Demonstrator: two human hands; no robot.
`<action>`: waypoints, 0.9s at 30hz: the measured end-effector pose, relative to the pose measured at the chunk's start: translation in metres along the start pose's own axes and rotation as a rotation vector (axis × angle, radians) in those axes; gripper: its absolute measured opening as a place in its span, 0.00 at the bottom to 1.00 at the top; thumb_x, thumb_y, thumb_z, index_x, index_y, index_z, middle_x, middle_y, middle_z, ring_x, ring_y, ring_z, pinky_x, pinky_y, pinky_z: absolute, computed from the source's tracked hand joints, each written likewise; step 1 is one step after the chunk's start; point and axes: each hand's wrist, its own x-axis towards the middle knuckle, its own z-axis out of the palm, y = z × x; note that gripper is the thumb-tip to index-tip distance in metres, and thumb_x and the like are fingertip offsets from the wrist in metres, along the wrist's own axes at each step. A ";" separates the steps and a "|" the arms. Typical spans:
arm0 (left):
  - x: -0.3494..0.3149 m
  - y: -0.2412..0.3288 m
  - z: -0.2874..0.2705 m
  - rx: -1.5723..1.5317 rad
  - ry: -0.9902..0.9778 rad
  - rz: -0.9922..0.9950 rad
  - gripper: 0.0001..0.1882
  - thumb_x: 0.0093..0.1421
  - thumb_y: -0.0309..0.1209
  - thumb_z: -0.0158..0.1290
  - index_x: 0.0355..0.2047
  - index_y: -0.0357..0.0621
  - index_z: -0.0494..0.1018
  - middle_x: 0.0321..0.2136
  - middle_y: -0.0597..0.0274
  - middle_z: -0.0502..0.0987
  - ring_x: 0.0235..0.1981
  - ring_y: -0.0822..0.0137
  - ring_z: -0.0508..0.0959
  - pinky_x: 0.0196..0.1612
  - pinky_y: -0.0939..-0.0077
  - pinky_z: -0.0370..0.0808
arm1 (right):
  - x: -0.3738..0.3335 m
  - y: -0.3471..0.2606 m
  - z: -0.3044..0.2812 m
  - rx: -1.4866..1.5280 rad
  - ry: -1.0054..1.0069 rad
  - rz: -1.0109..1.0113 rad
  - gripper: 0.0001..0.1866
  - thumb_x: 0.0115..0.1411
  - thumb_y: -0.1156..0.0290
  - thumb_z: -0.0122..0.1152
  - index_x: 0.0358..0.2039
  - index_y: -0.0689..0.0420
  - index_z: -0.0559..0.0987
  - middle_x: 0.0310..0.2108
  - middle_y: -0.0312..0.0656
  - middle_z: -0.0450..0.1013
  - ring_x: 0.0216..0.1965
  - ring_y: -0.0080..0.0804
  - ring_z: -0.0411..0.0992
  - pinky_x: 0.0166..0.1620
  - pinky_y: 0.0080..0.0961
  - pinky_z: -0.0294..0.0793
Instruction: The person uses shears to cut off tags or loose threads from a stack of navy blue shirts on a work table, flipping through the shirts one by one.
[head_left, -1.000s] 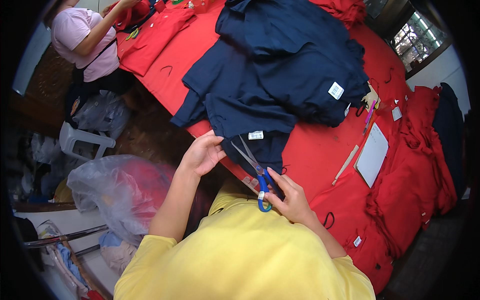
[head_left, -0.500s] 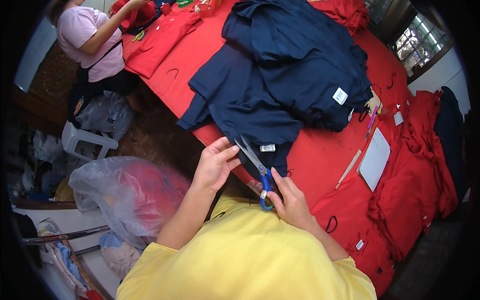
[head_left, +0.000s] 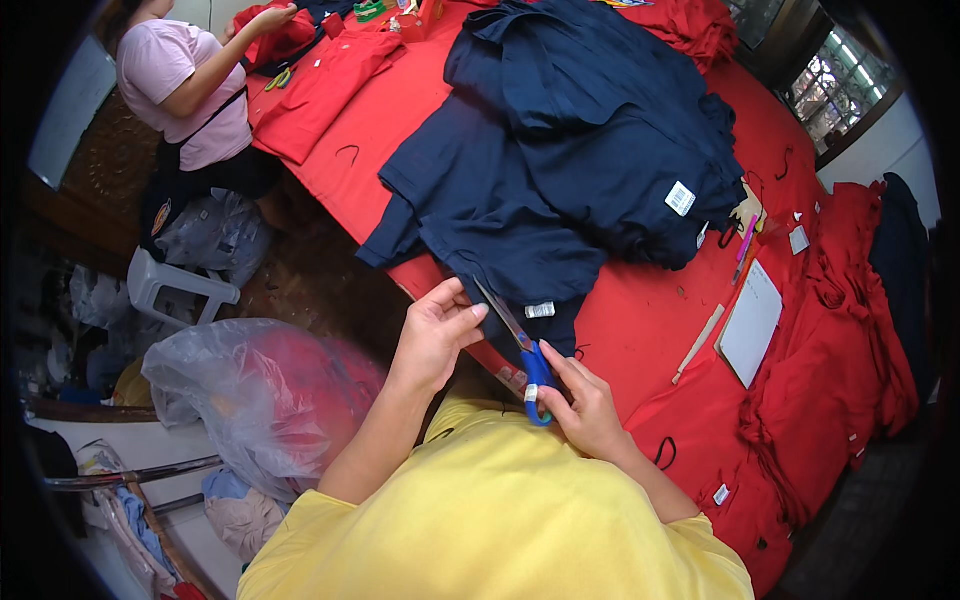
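Scissors with blue handles (head_left: 538, 382) are in my right hand (head_left: 583, 402), its thumb and fingers at the loops. Their blades point up and away, lying almost together beside the near edge of a navy shirt (head_left: 510, 245). My left hand (head_left: 432, 335) is pinched closed at that edge, just left of the blades. What sits between its fingertips is too small to make out. A white label (head_left: 540, 310) shows on the navy cloth right of the blades. The shirt belongs to a heap of navy garments (head_left: 600, 110) on the red-covered table (head_left: 640, 340).
Red garments (head_left: 830, 320) are piled at the right, near a white notepad (head_left: 750, 322) and a pink pen (head_left: 746, 238). A clear plastic bag (head_left: 260, 390) of red cloth stands at lower left, below a white stool (head_left: 180, 285). A person (head_left: 185, 85) handles red cloth at the far left.
The scissor blades have come closer together. Both hands stay almost in place at the navy edge. The other person's raised hand has shifted slightly.
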 end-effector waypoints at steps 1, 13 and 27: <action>-0.001 0.000 0.001 0.028 -0.010 -0.009 0.19 0.59 0.18 0.52 0.52 0.36 0.69 0.40 0.62 0.77 0.39 0.72 0.78 0.41 0.75 0.79 | 0.003 -0.001 0.000 -0.013 0.006 -0.036 0.26 0.59 0.77 0.57 0.59 0.63 0.67 0.30 0.45 0.71 0.28 0.32 0.73 0.33 0.25 0.72; -0.001 0.001 0.002 0.057 0.009 0.052 0.21 0.59 0.18 0.52 0.54 0.34 0.67 0.37 0.65 0.75 0.39 0.75 0.76 0.44 0.81 0.73 | 0.001 0.014 0.003 0.121 -0.009 0.039 0.28 0.58 0.72 0.62 0.59 0.62 0.68 0.32 0.45 0.72 0.30 0.31 0.72 0.38 0.24 0.73; -0.002 -0.003 0.005 0.021 0.060 0.061 0.19 0.58 0.17 0.52 0.52 0.32 0.69 0.37 0.65 0.74 0.39 0.76 0.74 0.46 0.82 0.71 | -0.001 0.015 0.001 0.048 -0.007 0.028 0.28 0.58 0.72 0.61 0.59 0.59 0.68 0.29 0.43 0.72 0.26 0.29 0.71 0.32 0.24 0.71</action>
